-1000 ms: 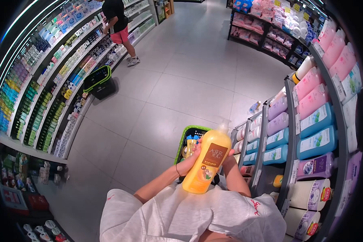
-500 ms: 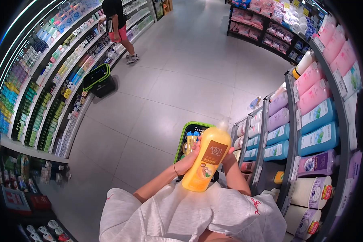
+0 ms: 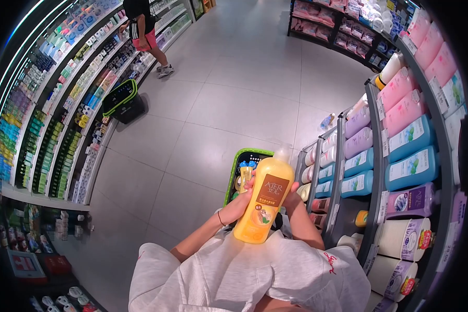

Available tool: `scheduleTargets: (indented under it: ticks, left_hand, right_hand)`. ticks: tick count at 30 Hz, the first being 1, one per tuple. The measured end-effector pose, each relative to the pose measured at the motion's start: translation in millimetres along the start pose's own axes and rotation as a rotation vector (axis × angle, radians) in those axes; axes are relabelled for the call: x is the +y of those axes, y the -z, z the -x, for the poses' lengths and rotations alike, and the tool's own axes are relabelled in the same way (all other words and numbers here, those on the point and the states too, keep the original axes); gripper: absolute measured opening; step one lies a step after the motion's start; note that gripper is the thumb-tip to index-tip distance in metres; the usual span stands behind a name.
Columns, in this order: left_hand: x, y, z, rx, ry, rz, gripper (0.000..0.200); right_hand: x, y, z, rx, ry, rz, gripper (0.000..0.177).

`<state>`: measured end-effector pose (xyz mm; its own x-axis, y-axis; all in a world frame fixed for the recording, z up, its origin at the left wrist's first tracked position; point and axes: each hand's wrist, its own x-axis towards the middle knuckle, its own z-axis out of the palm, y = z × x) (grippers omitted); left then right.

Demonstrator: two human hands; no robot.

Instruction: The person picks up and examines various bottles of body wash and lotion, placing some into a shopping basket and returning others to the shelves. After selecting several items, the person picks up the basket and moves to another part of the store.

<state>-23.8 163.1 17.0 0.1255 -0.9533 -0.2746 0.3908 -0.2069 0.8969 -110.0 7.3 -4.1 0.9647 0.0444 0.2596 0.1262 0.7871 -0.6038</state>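
Observation:
A large yellow pump bottle point(image 3: 261, 205) with a brown label is held upright against my chest, its clear pump top pointing away from me. My left hand point(image 3: 237, 204) wraps its left side, the fingers partly hidden behind it. Around its right side goes my right hand point(image 3: 292, 200), mostly covered by the bottle with the fingertips showing at the edge. Just beyond the bottle is a black shopping basket point(image 3: 226, 182) with a green rim, partly hidden by it. Inside the basket lies a yellow bottle with a blue top point(image 3: 246, 174).
To my right, a shelf holds blue bottles point(image 3: 412, 167), pink bottles point(image 3: 404, 115) and white paper rolls point(image 3: 400, 236). A second basket point(image 3: 124, 104) stands on the floor by the left shelves point(image 3: 62, 112). A person point(image 3: 143, 31) stands farther up the aisle.
The view has shifted slightly. The yellow bottle stays in both hands, turned a little more upright. The person at the far left appears slightly farther left in view.

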Motion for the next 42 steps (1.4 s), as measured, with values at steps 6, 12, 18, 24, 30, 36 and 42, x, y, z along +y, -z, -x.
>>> scheduleTargets:
  ticks: [6,12,18,24,30,36,42]
  left_hand:
    - [-0.1,12.4,-0.2,-0.095,-0.041,-0.203,0.061]
    - [1.4,13.5,1.5,-0.138,-0.042,-0.213,0.061]
    - [-5.2,15.1,-0.9,-0.168,-0.076,-0.182,0.064]
    - [-10.3,17.2,-2.9,-0.194,-0.083,-0.137,0.066]
    - [-10.7,20.0,-4.7,-0.229,-0.14,-0.235,0.062]
    - [-13.4,22.7,-5.8,-0.231,-0.151,-0.265,0.06]
    - [-12.2,23.7,-6.3,-0.226,-0.133,-0.259,0.058]
  right_hand:
    - [0.4,0.0,1.6,0.006,0.013,0.008,0.116]
    - [1.6,2.3,3.8,-0.005,-0.006,-0.007,0.116]
    - [0.8,-4.5,5.0,0.035,0.004,-0.019,0.116]
    - [0.7,-5.2,4.7,0.111,-0.018,0.087,0.121]
    - [5.3,2.7,4.4,0.055,0.0,0.04,0.116]
    - [7.2,5.6,4.1,0.053,-0.007,0.023,0.116]
    - [6.1,4.5,2.3,0.063,-0.006,0.032,0.115]
